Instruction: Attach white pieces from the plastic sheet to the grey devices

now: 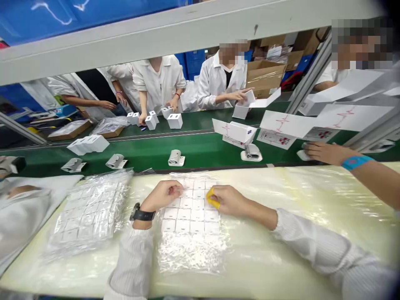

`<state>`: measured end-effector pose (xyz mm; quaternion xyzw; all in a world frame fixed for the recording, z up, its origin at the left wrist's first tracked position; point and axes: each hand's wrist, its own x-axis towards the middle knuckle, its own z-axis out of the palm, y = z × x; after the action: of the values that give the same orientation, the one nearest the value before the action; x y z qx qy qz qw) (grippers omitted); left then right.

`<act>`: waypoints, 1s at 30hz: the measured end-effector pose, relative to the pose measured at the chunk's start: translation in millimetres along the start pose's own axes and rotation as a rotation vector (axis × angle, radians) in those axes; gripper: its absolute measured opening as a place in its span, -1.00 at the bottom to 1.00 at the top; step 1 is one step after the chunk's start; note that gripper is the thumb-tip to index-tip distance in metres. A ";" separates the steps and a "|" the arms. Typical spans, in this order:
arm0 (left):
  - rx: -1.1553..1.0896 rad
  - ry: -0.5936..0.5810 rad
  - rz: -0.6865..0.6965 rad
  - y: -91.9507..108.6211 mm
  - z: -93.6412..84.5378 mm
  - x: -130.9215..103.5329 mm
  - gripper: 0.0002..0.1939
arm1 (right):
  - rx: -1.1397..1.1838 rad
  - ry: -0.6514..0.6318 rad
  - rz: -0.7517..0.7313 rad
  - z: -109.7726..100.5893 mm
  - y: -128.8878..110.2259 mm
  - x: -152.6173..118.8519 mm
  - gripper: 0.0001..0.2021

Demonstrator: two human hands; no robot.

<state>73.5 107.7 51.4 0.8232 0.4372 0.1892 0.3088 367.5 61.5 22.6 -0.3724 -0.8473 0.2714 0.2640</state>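
Flat on the yellowish table covering lies a clear plastic bag (190,250) filled with rows of small white boxes (196,214). My left hand (164,195), with a black watch at its wrist, is at the bag's upper left, fingers curled together on the film. At the upper right edge my right hand (229,201) pinches the film. Something yellow, apparently finger covers, wraps its fingertips. A second clear bag (90,208) of similar white boxes rests to the left.
A green conveyor (146,146) runs beyond the table, carrying grey-white rolled cuffs (176,158), white cartons (89,144) and open printed boxes (237,132). Co-workers in white coats stand across it. Another person's hand (325,153) reaches in from the right. A metal beam (187,31) crosses overhead.
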 end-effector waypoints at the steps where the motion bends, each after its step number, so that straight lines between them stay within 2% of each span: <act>1: 0.002 0.003 0.000 -5.8 2.0 -5.8 -0.78 | 0.012 -0.031 -0.006 8.8 -7.9 10.5 -0.91; 5: -0.011 -0.014 0.025 -23.7 10.8 -16.0 -0.78 | 0.001 -0.094 -0.023 34.7 -21.9 50.7 -0.88; 9: -0.065 -0.013 0.033 -32.5 13.9 -18.2 -0.77 | -0.110 -0.183 -0.044 47.9 -25.5 73.5 -0.91; 15: -0.061 -0.013 0.015 -31.2 11.5 -17.5 -0.82 | -0.200 -0.372 0.038 42.8 -32.4 89.6 -0.82; 20: -0.046 -0.021 -0.018 -30.8 11.4 -17.4 -0.80 | 0.084 -0.439 0.007 30.0 -28.6 98.9 -0.78; 23: -0.030 0.033 -0.032 -23.0 12.4 -18.5 -0.79 | 0.326 -0.364 0.044 19.8 -22.1 93.3 -0.78; 25: -0.035 0.123 0.019 -12.0 13.5 -18.5 -0.77 | 0.458 -0.197 0.092 15.0 -18.5 86.3 -0.74; 28: -0.011 0.263 0.180 7.1 17.9 -15.6 -0.75 | 0.554 0.078 0.129 13.7 -15.1 75.6 -0.66; 30: 0.058 0.359 0.266 16.5 22.4 -11.8 -0.84 | 0.574 0.157 0.126 15.2 -13.0 69.7 -0.64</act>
<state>90.0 83.1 45.5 0.8354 0.3779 0.3589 0.1744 310.7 104.0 37.3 -0.3543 -0.6883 0.4858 0.4059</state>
